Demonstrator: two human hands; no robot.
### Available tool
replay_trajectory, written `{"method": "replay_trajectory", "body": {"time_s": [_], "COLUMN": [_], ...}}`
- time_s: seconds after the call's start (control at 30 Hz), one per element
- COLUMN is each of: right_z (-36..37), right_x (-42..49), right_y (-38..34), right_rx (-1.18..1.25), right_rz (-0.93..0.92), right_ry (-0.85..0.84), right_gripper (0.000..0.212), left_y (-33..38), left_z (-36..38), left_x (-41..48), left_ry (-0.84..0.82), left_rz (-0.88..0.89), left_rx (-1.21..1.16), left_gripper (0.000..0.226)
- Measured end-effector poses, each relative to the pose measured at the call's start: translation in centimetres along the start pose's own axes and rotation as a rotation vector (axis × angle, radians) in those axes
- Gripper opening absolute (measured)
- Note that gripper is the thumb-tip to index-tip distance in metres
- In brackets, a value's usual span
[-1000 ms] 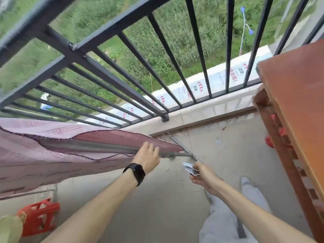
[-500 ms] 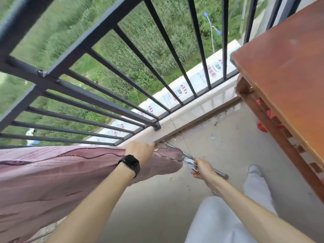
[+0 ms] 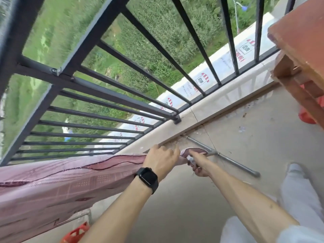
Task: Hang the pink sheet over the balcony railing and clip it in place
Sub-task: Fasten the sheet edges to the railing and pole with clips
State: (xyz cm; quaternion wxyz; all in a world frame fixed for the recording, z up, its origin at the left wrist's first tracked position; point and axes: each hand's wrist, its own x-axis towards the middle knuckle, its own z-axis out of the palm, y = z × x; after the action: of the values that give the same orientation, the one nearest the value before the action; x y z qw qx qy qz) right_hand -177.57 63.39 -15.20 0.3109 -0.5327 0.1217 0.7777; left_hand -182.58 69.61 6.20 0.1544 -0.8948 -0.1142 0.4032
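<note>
Both hands are met at the end of the pink sheet (image 3: 70, 183): the left hand (image 3: 161, 159) is curled over the cloth, and a pale clip (image 3: 191, 161) (mostly hidden) is pinched by the right hand (image 3: 199, 166) just beside it. A metal rack (image 3: 236, 163) is seen right of the hands, the balcony railing (image 3: 105, 92) beyond them.

Surfaces: pink sheet (image 3: 70, 183), soft matt cloth (checked weave); railing (image 3: 98, 86), dark painted metal, satin; pipe (image 3: 238, 163), bare dull grey metal; table (image 3: 301, 37), worn reddish wood; floor (image 3: 192, 199), rough matt concrete.
</note>
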Motion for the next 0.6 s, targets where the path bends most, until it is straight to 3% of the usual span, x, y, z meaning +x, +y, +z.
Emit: {"method": "replay_trajectory", "body": {"time_s": [0.13,0.27,0.3,0.5,0.57,0.6], "right_z": [1.7,0.6,0.2,-1.8,-2.8,-3.2], "right_x": [0.0,-1.1,-1.4,-3.8,-4.1,-4.4], "right_y": [2.0,4.7,5.3,7.7,8.7,9.3], "right_rx": [-0.021,0.162,0.197,0.164,0.159,0.165], "right_rz": [0.006,-0.051,-0.066,-0.163,-0.195,-0.198], "right_ry": [0.061,0.151,0.155,0.081,0.096,0.097], "right_gripper": [0.024,0.004,0.011,0.016,0.023,0.021], "left_y": [0.8,2.4,2.9,7.4,8.8,9.4], "left_z": [-0.7,-0.9,-1.1,0.6,1.5,1.9], "left_x": [-1.6,-2.5,-2.5,1.4,2.8,3.1], "left_ry": [-0.043,-0.079,-0.094,-0.339,-0.394,-0.393], "left_rz": [-0.1,-0.169,-0.207,-0.279,-0.29,-0.277], "left_rx": [-0.006,-0.082,-0.106,-0.146,-0.111,-0.074], "left_gripper": [0.028,0.018,0.018,0.067,0.069,0.059]}}
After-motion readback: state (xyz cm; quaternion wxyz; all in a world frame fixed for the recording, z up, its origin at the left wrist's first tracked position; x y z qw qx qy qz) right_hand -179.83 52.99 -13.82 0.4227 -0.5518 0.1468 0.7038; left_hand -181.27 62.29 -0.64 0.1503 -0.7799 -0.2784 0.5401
